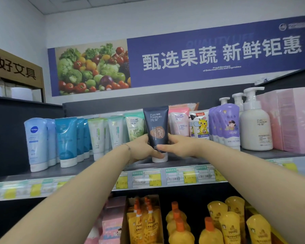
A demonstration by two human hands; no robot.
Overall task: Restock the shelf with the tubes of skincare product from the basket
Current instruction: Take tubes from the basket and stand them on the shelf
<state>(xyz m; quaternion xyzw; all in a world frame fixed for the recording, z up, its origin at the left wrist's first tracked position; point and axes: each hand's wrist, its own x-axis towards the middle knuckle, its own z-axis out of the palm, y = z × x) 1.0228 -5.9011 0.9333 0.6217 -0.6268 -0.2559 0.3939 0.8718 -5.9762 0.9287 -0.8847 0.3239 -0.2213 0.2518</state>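
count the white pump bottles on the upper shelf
3. One pump bottle stands in front, left of the pink boxes; a second and third show behind it, further left. More may be hidden.

Left hand (141, 149) and right hand (180, 147) cover the lower label of the dark tube (156, 127). Price tags (181, 176) on the front edge of the shelf (69, 170) are blurred.

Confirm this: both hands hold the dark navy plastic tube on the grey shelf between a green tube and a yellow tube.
Not yellow: in the head view the left hand and right hand hold the dark navy tube on the grey shelf between a green tube and a pink tube.
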